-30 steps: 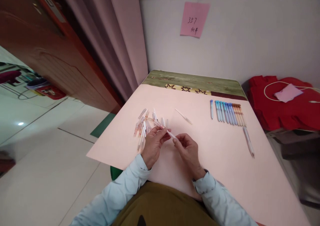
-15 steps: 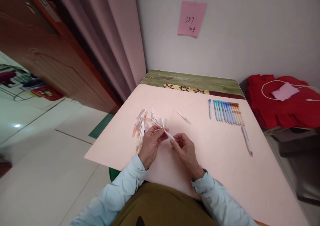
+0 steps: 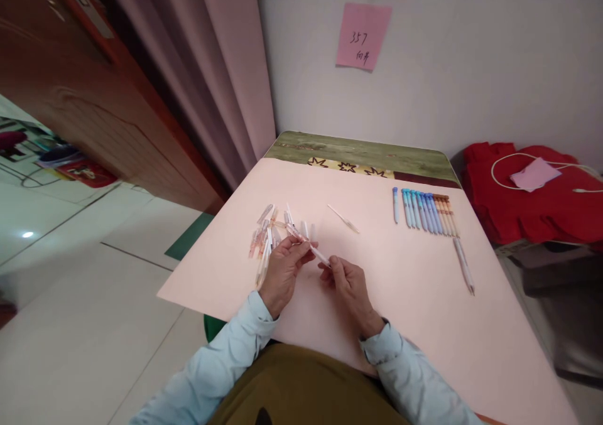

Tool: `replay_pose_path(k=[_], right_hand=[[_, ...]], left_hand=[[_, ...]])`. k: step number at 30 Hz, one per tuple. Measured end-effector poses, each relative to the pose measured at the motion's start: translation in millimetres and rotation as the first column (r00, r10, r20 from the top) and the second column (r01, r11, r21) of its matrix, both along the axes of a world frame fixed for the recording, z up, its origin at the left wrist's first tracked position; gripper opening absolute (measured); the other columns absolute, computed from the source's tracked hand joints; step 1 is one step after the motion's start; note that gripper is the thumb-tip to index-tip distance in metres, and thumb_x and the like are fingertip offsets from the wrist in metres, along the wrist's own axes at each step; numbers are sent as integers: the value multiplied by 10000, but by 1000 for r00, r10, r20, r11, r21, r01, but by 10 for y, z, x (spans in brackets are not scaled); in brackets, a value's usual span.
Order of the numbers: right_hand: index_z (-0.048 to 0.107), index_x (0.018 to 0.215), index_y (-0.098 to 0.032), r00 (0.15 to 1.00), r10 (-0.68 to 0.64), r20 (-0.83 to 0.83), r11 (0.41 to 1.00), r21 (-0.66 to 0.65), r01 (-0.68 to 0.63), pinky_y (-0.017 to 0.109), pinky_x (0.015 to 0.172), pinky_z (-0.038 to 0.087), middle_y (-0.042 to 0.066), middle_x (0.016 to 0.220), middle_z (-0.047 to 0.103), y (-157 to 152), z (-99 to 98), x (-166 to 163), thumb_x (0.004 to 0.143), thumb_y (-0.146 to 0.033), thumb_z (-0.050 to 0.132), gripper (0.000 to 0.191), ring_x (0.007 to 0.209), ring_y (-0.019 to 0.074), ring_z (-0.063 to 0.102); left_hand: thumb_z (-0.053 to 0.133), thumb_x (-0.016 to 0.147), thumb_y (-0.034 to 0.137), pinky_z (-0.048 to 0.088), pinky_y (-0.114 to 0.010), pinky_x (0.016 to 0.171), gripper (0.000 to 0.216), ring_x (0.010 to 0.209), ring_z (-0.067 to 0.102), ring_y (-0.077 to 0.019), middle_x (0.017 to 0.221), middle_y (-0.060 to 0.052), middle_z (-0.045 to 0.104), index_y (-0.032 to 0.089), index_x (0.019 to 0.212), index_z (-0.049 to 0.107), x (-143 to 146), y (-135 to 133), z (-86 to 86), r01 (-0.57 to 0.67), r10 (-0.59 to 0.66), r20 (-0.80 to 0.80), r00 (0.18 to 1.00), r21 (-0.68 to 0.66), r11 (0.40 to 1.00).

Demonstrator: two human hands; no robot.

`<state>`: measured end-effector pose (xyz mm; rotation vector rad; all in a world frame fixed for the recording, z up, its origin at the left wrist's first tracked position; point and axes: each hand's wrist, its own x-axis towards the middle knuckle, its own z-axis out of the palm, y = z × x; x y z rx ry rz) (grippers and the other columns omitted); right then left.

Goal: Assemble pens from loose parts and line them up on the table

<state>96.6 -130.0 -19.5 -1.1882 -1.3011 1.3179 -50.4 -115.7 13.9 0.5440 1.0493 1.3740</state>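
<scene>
Above the near middle of the table, my left hand (image 3: 286,269) pinches the upper barrel of a clear and whitish pen (image 3: 320,255). My right hand (image 3: 348,285) closes thumb and fingers on the lower end of the same pen. The pen slants down to the right between the hands. Just beyond my left hand lies a loose pile of pen parts (image 3: 262,238), clear, orange-tinted and white, partly hidden by that hand. A thin white refill (image 3: 343,218) lies alone behind the hands.
Blue, purple and brown pens (image 3: 426,213) lie in a row at the right, with one blue pen (image 3: 396,205) apart. A grey-white pen (image 3: 464,266) lies nearer me. A red cloth (image 3: 513,208) with a white cable is beyond the table's right edge, a wooden door (image 3: 117,111) on the left.
My right thumb has shifted up and over the pen's lower end, and the fingers are bent differently. My left hand keeps its hold on the pen. The view has shifted slightly.
</scene>
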Motion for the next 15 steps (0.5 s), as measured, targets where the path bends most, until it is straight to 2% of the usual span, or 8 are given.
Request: replay_pose_path(k=[2, 4, 7, 11, 15], right_hand=[[638, 950, -190, 999, -40, 18, 998, 58, 38, 249, 561, 480, 6, 705, 626, 4, -4, -2, 866, -523, 605, 345, 594, 139, 575], [614, 952, -204, 995, -83, 47, 991, 104, 78, 237, 559, 467, -11, 722, 611, 10, -10, 0, 789, -475, 716, 333, 605, 131, 557], [611, 808, -201, 997, -46, 65, 996, 84, 41, 237, 536, 447, -13, 663, 594, 10, -16, 9, 845, -482, 649, 286, 563, 125, 540], [642, 764, -189, 999, 38, 39, 998, 44, -40, 249, 524, 448, 3, 609, 602, 3, -29, 14, 952, -509, 455, 415, 520, 129, 551], [626, 909, -202, 996, -54, 64, 992, 119, 46, 238, 552, 449, -9, 708, 609, 15, -46, 7, 820, -455, 684, 274, 594, 128, 546]], left_hand=[[809, 685, 287, 500, -318, 835, 273, 838, 670, -166, 856, -54, 726, 161, 830, 614, 3, -3, -3, -4, 4, -3, 1000, -5, 1000], [811, 681, 291, 498, -314, 830, 277, 833, 668, -164, 865, -61, 731, 161, 827, 614, 5, -6, -5, -4, 4, -14, 1000, -10, 1000], [806, 687, 285, 495, -310, 832, 267, 850, 667, -166, 870, -60, 731, 164, 831, 617, 10, -11, -10, 5, -5, -20, 1000, -7, 1000], [789, 708, 273, 498, -308, 824, 239, 849, 665, -165, 858, -46, 721, 165, 839, 620, 14, -13, -20, 15, -15, -13, 1000, -1, 1000], [782, 717, 269, 495, -297, 803, 231, 816, 656, -153, 870, -57, 723, 159, 832, 616, 15, -18, -21, 21, -21, -23, 999, -5, 1000]])
